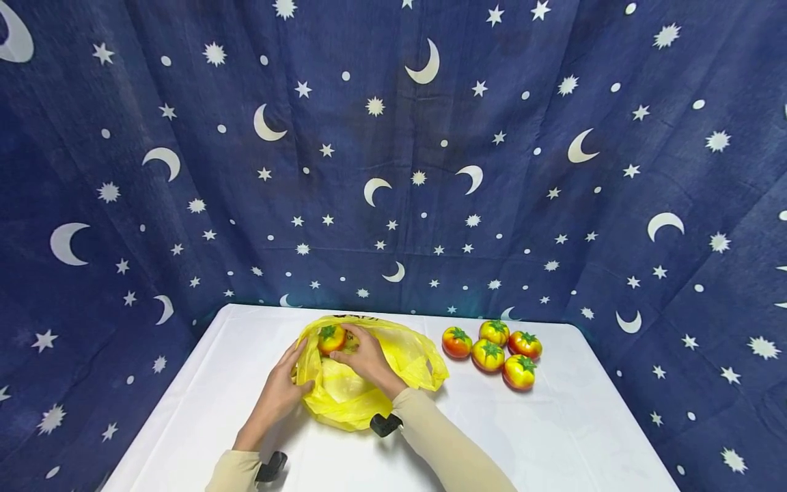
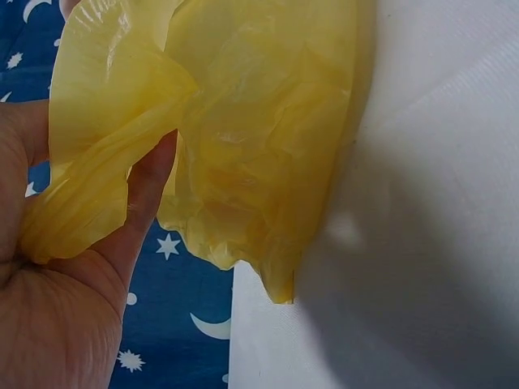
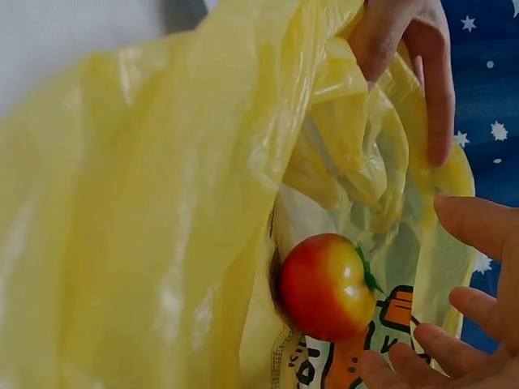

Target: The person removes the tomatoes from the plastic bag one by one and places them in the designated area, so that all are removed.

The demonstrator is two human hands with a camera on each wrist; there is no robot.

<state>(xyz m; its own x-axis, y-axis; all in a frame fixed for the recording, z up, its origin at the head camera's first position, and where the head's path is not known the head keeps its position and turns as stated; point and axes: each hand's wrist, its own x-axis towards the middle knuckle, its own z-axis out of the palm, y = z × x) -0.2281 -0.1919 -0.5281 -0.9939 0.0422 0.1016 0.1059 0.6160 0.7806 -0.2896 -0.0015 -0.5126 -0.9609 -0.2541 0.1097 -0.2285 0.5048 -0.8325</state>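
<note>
A yellow plastic bag [image 1: 350, 415] lies on the table with its mouth spread open. Inside, toward its left end, is one red-and-yellow tomato [image 1: 332, 339] with a green leafy top, seen closer in the right wrist view [image 3: 324, 288]. My left hand [image 1: 279, 391] holds the bag's left edge, and the left wrist view has the plastic between thumb and fingers of that hand [image 2: 65, 316]. Within the mouth of the bag is my right hand [image 1: 367, 357], its fingers spread beside the tomato and apart from it in the right wrist view [image 3: 478, 284].
Several more tomatoes [image 1: 488, 355] sit in a cluster on the white table [image 1: 572, 424], right of the bag. Behind the table hangs a dark blue curtain [image 1: 344, 171] with moons and stars. Dark printing marks the bag's inside.
</note>
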